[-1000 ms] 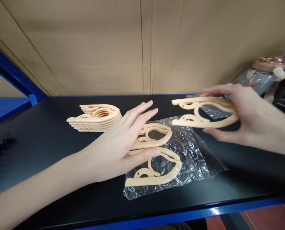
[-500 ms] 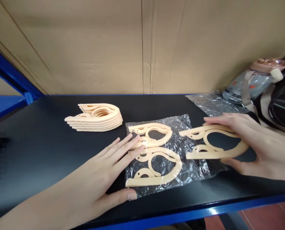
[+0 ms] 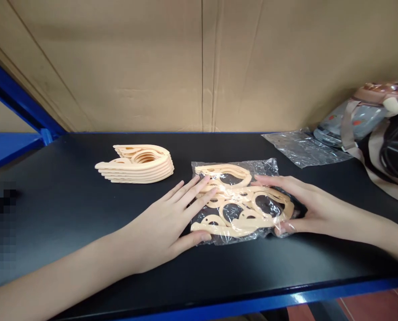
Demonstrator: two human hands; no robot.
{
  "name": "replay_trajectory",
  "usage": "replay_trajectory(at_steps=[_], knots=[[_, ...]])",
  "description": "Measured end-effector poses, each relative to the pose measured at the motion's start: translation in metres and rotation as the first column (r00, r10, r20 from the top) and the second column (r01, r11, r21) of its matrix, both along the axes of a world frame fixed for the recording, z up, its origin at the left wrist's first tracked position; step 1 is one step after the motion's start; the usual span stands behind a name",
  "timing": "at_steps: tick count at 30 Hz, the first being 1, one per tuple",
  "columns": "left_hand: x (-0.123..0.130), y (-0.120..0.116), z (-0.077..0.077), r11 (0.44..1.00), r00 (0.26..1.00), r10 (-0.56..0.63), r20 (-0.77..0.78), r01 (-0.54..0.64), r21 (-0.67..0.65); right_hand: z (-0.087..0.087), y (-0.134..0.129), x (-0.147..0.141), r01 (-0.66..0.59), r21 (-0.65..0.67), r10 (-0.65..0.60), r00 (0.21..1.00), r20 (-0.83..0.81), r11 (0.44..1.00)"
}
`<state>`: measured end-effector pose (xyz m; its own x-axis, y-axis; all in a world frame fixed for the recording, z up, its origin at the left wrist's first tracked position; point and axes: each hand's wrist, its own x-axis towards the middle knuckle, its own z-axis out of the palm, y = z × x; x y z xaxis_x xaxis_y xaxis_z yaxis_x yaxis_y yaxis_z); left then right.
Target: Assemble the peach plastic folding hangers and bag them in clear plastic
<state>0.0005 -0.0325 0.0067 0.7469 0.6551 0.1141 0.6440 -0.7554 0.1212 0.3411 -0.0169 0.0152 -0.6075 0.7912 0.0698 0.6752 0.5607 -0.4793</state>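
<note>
A clear plastic bag (image 3: 266, 168) lies on the black table with cream folding hangers in it, all folded. One folded hanger (image 3: 230, 169) is at the back of the bag, and a second (image 3: 202, 228) lies nearer me. A third folding hanger (image 3: 288, 207) overlaps the second; whether it is inside the plastic or on top of it is hard to tell. My left hand (image 3: 175, 223) rests with spread fingers on the bag's left side. My right hand (image 3: 304, 205) has its thumb and fingers round the curved right end of the third hanger.
A stack of several cream folding hangers (image 3: 138, 171) stands at the back left. Another clear plastic bag (image 3: 302, 149) lies flat at the back right, near a water bottle (image 3: 339, 122) with a strap and a black bag (image 3: 393, 147). Cardboard (image 3: 135, 67) stands behind the table.
My right hand has moved left with the third hanger, which now overlaps the hanger in the front of the bag. My left hand stays spread on the bag's left side.
</note>
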Motion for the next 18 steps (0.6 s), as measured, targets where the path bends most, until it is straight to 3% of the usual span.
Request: replay_trajectory(at_steps=[3,9,14,18], knots=[[-0.005,-0.004,0.003,1.0,0.998,0.022,0.052,-0.021,-0.01,0.003,0.002,0.011,0.017,-0.018,-0.016,0.999,0.032,1.0],[-0.012,-0.026,0.014,0.953,0.945,0.297,0.138,-0.284,-0.104,0.011,0.0,0.018,0.003,-0.012,-0.002,0.999,0.047,1.0],[-0.006,-0.032,0.017,0.954,0.952,0.275,0.137,-0.253,-0.162,0.014,0.004,0.006,-0.083,-0.119,0.075,0.995,-0.066,0.989],[-0.002,-0.03,0.014,0.943,0.938,0.312,0.153,-0.287,-0.167,0.007,0.004,-0.004,-0.052,-0.162,0.026,0.987,-0.161,0.985]])
